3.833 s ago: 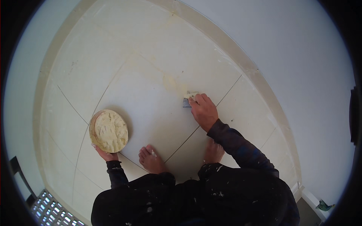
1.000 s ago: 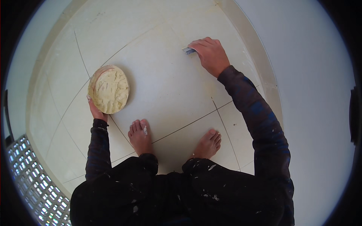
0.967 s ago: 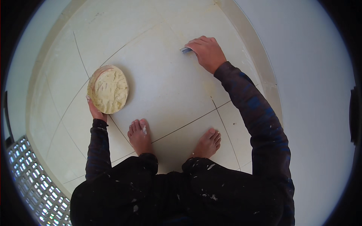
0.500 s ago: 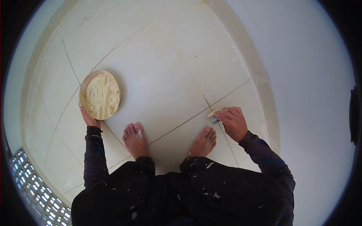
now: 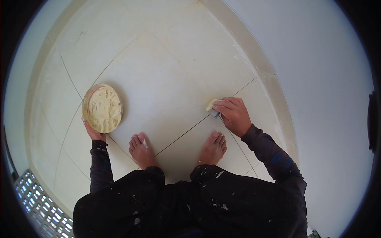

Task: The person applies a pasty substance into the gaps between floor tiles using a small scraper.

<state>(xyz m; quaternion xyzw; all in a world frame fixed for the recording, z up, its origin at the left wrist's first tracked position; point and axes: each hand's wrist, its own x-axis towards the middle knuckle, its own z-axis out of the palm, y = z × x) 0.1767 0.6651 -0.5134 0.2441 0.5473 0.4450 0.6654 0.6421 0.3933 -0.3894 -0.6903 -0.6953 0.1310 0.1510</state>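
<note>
My left hand (image 5: 93, 131) grips the lower rim of a round, shallow tub (image 5: 120, 104). Thick cream-yellow grout-like paste (image 5: 104, 109), with drag marks across it, fills the tub. At the right, my right hand (image 5: 234, 115) pinches a small grey scraper (image 5: 214, 113) between thumb and fingers. A lump of the paste (image 5: 211, 104) sits on the scraper's far side. The scraper is at a dark tile joint (image 5: 190, 129), near where two joints cross; whether it touches the floor I cannot tell.
Bare feet (image 5: 213, 148) stand on the cream tiled floor (image 5: 158, 83), splashes on one. Some joints are dark, others pale. A white wall (image 5: 313, 95) with a beige skirting (image 5: 264, 59) curves along the right. A light-coloured grille with openings (image 5: 43, 202) lies at the lower left.
My right hand has moved away from my body and slightly left with the scraper, along the joint crossing. The tub sits slightly lower and further left in the picture, still in my left hand.
</note>
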